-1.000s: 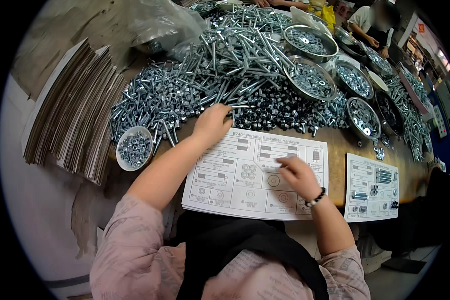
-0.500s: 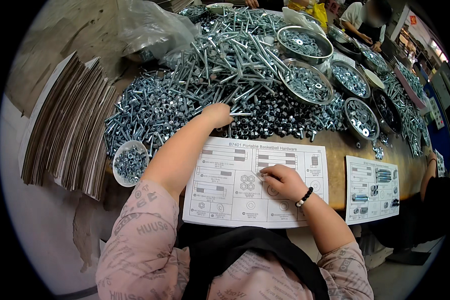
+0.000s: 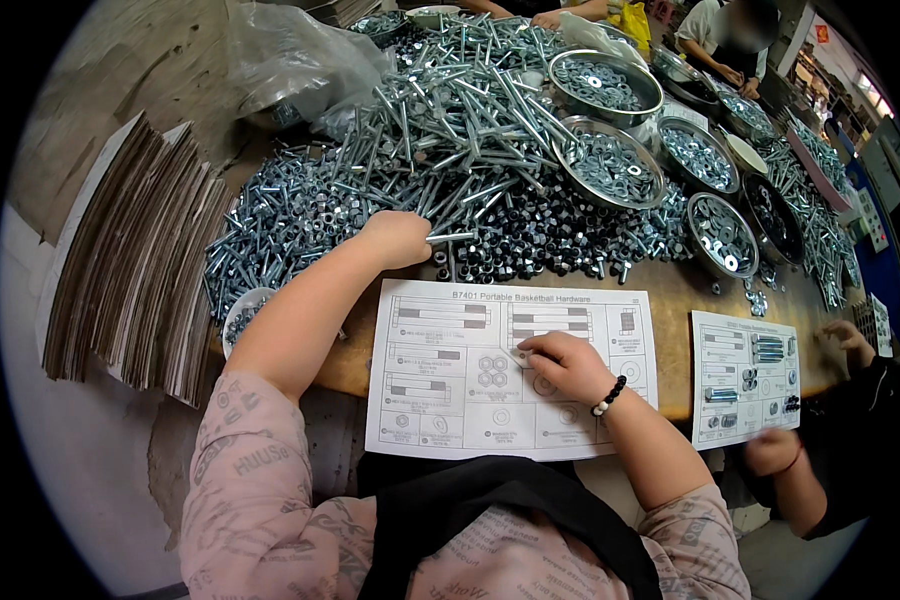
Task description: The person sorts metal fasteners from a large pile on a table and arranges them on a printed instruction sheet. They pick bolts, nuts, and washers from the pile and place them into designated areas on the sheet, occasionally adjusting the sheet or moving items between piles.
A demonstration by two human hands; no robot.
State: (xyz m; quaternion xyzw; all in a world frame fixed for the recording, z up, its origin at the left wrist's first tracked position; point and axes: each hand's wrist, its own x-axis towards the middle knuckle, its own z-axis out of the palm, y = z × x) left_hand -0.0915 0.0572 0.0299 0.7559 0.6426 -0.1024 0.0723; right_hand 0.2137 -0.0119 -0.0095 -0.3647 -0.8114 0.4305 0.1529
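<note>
My left hand [image 3: 395, 238] is closed round a silver bolt [image 3: 453, 238], whose shank sticks out to the right past the fingers. It hovers at the near edge of a big heap of bolts [image 3: 440, 130], beside dark nuts [image 3: 530, 235]. On a printed hardware sheet [image 3: 435, 400] with line drawings of bolts, nuts and washers rests my right hand [image 3: 570, 365], a beaded bracelet on its wrist. Its fingers are bent and pressed together over the drawings; whatever they may hold is too small or hidden to make out.
Steel bowls of washers [image 3: 610, 165] stand right of the heap. A white bowl of nuts [image 3: 240, 320] is partly behind my left forearm. Stacked cardboard [image 3: 130, 270] leans at left. A second sheet [image 3: 725, 420] with hardware lies at right, near a co-worker's hands [image 3: 775, 452].
My left hand has drawn left and slightly nearer with the bolt. My right hand stays on the sheet. The co-worker's hands at right have come further into view.
</note>
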